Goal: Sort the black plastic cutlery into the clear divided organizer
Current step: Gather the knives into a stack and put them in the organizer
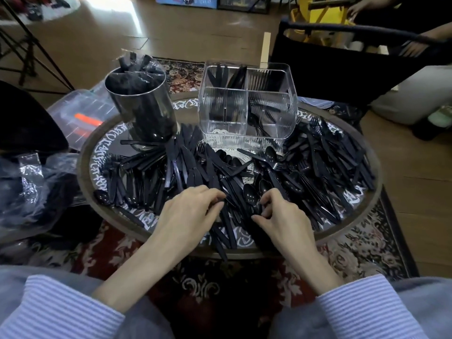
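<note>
Black plastic cutlery (318, 167) lies heaped across a round table (367, 231) with a patterned top, knives, forks and spoons mixed together and spread from the left rim to the right rim; at the far side of the table stands the clear divided organizer (248, 104), its ribbed walls see-through, with knives upright in its back left compartment, forks in the back right one, a few pieces lying in the front right one, and the front left one showing only the table pattern through it; just left of it stands a shiny metal cylinder (144, 106) stuffed with dark bagged cutlery.

The left hand (188, 216) rests on the near part of the heap with its fingers curled down into the pieces; whether it actually pinches one I cannot tell, since the fingertips sink among the black handles; the right hand (283, 216) sits just beside it, fingers bent, with thumb and forefinger closing on a spoon (250, 196) whose bowl points away from the person; both forearms come out of blue striped sleeves (367, 311).

Left of the table lie crumpled plastic bags (29, 187) and a clear lidded box (83, 111) with an orange object inside; a floral rug (362, 250) lies under the table; a dark chair (342, 67) stands beyond the organizer.
</note>
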